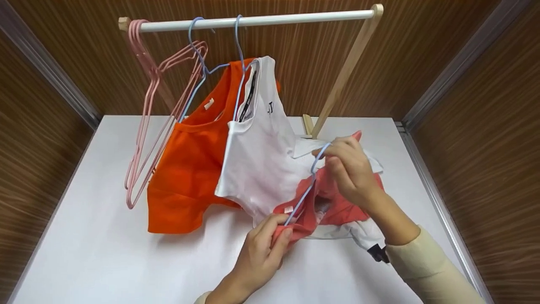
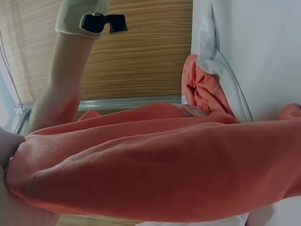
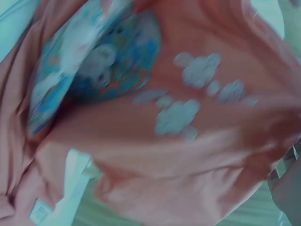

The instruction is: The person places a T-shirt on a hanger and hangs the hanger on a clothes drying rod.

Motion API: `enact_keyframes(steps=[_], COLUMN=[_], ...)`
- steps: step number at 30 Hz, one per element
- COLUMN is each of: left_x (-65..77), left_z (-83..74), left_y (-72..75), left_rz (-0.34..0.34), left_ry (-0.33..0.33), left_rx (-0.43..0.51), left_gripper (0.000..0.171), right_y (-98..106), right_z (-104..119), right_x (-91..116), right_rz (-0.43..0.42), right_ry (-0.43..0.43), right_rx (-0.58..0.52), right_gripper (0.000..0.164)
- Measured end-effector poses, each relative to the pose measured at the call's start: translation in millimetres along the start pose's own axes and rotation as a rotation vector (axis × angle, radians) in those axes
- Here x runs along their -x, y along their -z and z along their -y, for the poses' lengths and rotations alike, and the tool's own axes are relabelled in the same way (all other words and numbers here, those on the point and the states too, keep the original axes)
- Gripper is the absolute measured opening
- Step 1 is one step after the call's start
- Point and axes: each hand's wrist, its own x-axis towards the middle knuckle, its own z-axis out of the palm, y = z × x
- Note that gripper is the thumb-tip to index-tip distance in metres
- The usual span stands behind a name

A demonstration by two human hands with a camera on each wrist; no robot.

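Note:
A coral top (image 1: 341,202) hangs between both hands with a light blue hanger (image 1: 301,200) partly inside its neck opening. My left hand (image 1: 261,249) pinches the coral fabric at the hanger's lower end. Higher up, my right hand (image 1: 352,166) grips the top's fabric, its fingertips by the hanger's hook, which they partly hide. In the left wrist view the coral cloth (image 2: 164,169) stretches across in folds. The right wrist view shows the coral front (image 3: 225,122) with pale bear-like prints and a blue patterned patch (image 3: 127,56).
A white rail (image 1: 303,18) on a wooden stand carries several pink hangers (image 1: 145,90), an orange tank top (image 1: 185,169) and a white tank top (image 1: 261,160) on blue hangers. White clothing (image 1: 363,232) lies on the white table (image 1: 126,261) behind the coral top. Wood-grain panels surround the table.

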Motion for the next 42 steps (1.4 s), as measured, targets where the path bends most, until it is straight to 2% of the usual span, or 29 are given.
enact_keyframes(steps=[10,16,21,27,32,36,42], left_x=[0.7,1.3,1.6,1.3,-0.2,-0.9,-1.2], left_z=[-3.7,-4.3,-4.0,-3.5,-2.0,-1.9,-1.3], left_y=[1.6,2.1,1.9,2.2,1.9,2.5,4.9], left_rz=[0.001,-0.002,0.0,0.006,-0.004,-0.009,-0.005], left_ry=[0.001,-0.022,-0.015,0.0,-0.025,-0.044,-0.054], left_rx=[0.011,0.017,0.013,0.011,0.01,-0.002,-0.013], left_gripper=[0.019,0.022,0.022,0.021,0.021,0.024,0.028], right_y=[8.7,14.1,19.8,25.3,28.2,26.6,13.6], right_z=[-33.5,-33.1,-31.3,-43.4,-51.1,-46.8,-31.1], right_x=[15.6,10.7,7.6,14.8,18.1,16.6,12.5], right_rz=[0.011,0.005,-0.005,-0.033,-0.034,-0.025,0.008], right_ry=[-0.081,-0.134,-0.198,-0.258,-0.278,-0.245,-0.04], right_rx=[0.054,0.076,0.079,0.103,0.106,0.098,0.091], right_gripper=[0.041,0.044,0.041,0.034,0.034,0.045,0.048])
